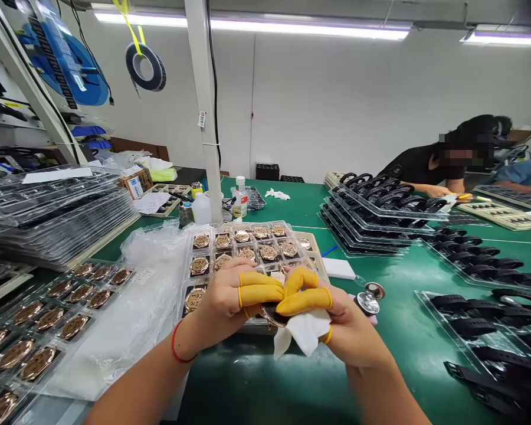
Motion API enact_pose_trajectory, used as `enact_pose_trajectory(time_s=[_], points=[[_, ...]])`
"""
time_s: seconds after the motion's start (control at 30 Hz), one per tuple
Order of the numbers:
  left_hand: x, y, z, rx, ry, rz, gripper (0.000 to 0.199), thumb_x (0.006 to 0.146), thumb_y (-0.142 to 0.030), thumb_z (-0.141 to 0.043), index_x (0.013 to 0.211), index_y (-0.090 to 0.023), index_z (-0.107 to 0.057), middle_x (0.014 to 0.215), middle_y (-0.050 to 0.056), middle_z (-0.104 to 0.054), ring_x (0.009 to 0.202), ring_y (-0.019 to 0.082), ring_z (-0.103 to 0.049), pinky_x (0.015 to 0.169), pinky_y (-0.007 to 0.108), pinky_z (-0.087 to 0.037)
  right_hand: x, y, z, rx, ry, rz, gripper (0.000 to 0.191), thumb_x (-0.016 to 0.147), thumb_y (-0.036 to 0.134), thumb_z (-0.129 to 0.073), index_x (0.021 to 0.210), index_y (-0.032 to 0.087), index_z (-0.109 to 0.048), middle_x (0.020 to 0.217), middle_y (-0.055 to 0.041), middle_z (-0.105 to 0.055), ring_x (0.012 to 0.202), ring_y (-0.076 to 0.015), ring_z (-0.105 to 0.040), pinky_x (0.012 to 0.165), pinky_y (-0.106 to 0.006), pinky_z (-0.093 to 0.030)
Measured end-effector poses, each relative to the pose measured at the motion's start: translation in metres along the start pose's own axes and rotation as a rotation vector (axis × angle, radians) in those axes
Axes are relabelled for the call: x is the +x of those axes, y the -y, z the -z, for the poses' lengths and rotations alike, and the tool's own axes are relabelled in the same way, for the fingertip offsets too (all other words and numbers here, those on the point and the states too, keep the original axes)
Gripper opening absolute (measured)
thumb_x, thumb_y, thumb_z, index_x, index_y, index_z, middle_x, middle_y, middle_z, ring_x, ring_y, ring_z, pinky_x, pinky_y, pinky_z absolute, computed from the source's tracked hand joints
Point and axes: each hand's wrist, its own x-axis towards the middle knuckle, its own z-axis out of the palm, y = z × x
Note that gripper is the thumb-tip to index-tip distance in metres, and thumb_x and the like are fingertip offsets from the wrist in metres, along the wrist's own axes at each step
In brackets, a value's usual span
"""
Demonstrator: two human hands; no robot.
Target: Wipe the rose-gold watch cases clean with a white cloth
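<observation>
On your side of your left hand [230,298] and right hand [345,330], bare green tabletop [265,383] lies open between your forearms, though a white cloth [308,330] hangs into that gap. Right of your right hand, a round metal item [368,303] sits near; past it, open table runs to the tray of black straps [442,321]. Beyond both hands, a filled tray [186,277] blocks low passage, an upright post [207,130] behind it. Left of your left hand, crumpled plastic [150,307] crowds the way.
</observation>
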Motion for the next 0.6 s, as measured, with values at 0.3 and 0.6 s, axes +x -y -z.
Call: enact_pose_trajectory(time_s=[0.3, 0.6], points=[[-0.002, -0.026, -0.013, 0.193, 0.051, 0.24, 0.034, 0.101, -0.039, -0.036, 0.101, -0.017, -0.062, 0.09, 0.008, -0.071, 0.082, 0.02, -0.067, 0.072, 0.032, -0.055, 0.002, -0.013, -0.022, -0.33, -0.354, 0.191, 0.026, 0.09, 0.022, -0.056, 0.108, 0.035, -0.071, 0.091, -0.0043, -0.067, 0.086, -0.0204, -0.061, 0.084, -0.036, -0.049], [-0.006, -0.018, -0.025, 0.171, -0.157, 0.201, 0.028, 0.102, -0.035, -0.034, 0.103, -0.022, -0.058, 0.088, 0.005, -0.069, 0.079, 0.02, -0.066, 0.069, 0.033, -0.057, 0.005, -0.019, -0.042, 0.294, -0.413, -0.104, 0.021, 0.089, 0.038, -0.06, 0.107, 0.035, -0.071, 0.098, -0.003, -0.071, 0.089, -0.0198, -0.068, 0.08, -0.031, -0.057]])
